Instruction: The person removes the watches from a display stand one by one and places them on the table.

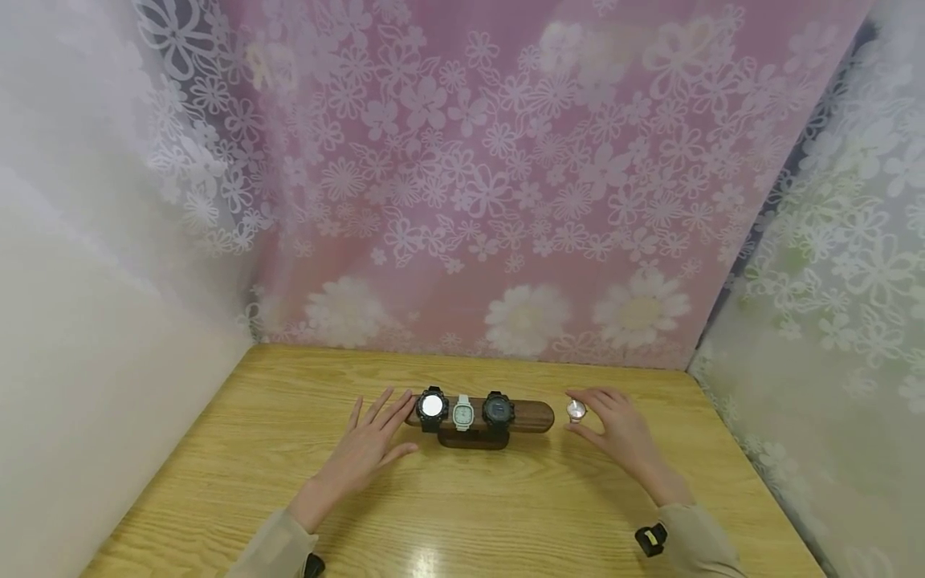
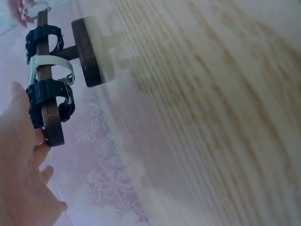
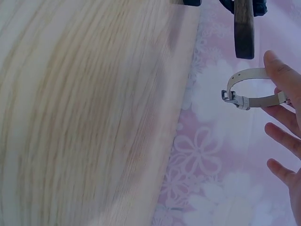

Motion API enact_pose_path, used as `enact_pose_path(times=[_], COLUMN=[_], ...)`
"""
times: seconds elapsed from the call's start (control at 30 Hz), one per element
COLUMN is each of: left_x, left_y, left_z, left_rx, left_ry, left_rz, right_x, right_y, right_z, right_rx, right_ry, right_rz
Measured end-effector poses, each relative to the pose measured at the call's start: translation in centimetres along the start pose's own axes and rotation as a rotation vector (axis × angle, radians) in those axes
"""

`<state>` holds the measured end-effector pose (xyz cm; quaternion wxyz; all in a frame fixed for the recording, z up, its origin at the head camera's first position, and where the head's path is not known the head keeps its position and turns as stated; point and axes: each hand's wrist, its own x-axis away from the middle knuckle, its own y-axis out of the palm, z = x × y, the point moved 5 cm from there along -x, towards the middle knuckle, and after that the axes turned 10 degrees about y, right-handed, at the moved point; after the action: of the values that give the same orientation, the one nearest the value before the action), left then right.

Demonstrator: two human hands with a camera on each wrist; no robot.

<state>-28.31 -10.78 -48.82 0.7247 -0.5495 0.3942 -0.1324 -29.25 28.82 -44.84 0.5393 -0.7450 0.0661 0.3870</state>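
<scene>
A dark wooden watch stand [image 1: 533,417] stands on the table, its bar carrying a black watch with a bright face [image 1: 432,406], a white square watch [image 1: 463,413] and another black watch [image 1: 498,409]. My left hand [image 1: 359,450] has its fingers spread and fairly straight, the fingertips at the bar's left end; its thumb stays apart in front. Off the bar's right end, my right hand [image 1: 623,427] pinches a small round-faced watch [image 1: 576,410] between thumb and fingers. In the right wrist view its pale strap [image 3: 256,73] is buckled into a loop.
The wooden table [image 1: 433,498] reaches back to a pink flowered curtain [image 1: 462,201]. A pale wall [image 1: 108,321] rises on the left and a flowered sheet [image 1: 831,361] on the right. The stand's foot [image 2: 86,52] rests on the table below the bar.
</scene>
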Motion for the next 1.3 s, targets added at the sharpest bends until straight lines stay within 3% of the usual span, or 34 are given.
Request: enact_pose_path(times=[0.8, 1.1, 1.3], left_x=[0.0, 0.0, 0.0], left_y=[-0.1, 0.0, -0.1], left_z=[0.1, 0.0, 0.1], left_rx=[-0.013, 0.001, 0.002], left_ry=[0.026, 0.008, 0.014], left_rz=[0.049, 0.016, 0.031], right_x=[3.2, 3.7, 3.7], right_y=[-2.3, -1.7, -0.6], right_z=[6.2, 6.8, 6.5], right_rx=[0.074, 0.108, 0.098], right_ry=[0.133, 0.168, 0.196], right_rz=[-0.027, -0.133, -0.241])
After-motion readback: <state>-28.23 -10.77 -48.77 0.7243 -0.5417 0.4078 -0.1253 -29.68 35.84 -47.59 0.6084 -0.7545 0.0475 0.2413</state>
